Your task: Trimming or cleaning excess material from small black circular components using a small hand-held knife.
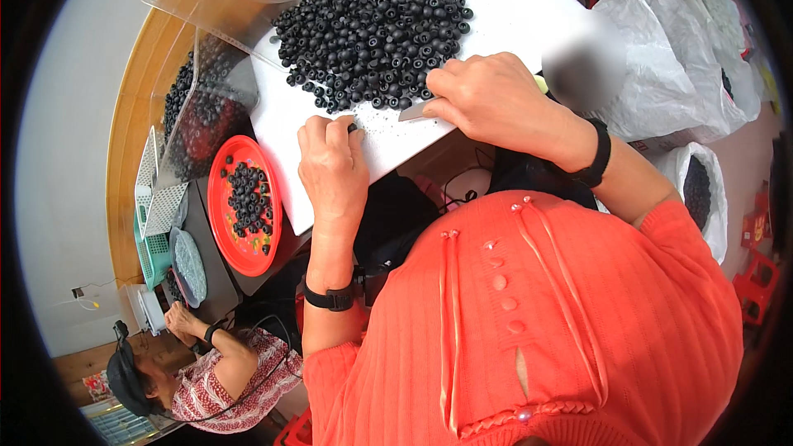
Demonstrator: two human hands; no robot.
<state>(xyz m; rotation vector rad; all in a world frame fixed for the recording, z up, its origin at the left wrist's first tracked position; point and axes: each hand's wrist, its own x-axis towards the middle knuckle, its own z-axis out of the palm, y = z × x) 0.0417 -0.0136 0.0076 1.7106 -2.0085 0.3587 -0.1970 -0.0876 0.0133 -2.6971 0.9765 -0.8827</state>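
My left hand (pixel 334 167) is closed near the front edge of the white tabletop (pixel 277 136). Between its fingertips shows a small black round piece (pixel 353 127). Closed around a small knife is my right hand (pixel 489 101); the knife's flat metal blade (pixel 415 111) points left, toward the left hand, without touching it. A big heap of small black round pieces (pixel 380 25), many with a hole in one end, lies just beyond both hands. Dark crumbs (pixel 387 122) are scattered on the white surface between the hands.
A red tray (pixel 216 223) with more black pieces stands left of the tabletop. Clear plastic bins (pixel 178 107) are behind it. White sacks (pixel 652 58) crowd the right side. At lower left a co-worker (pixel 223 372) sits with hands (pixel 183 322) together.
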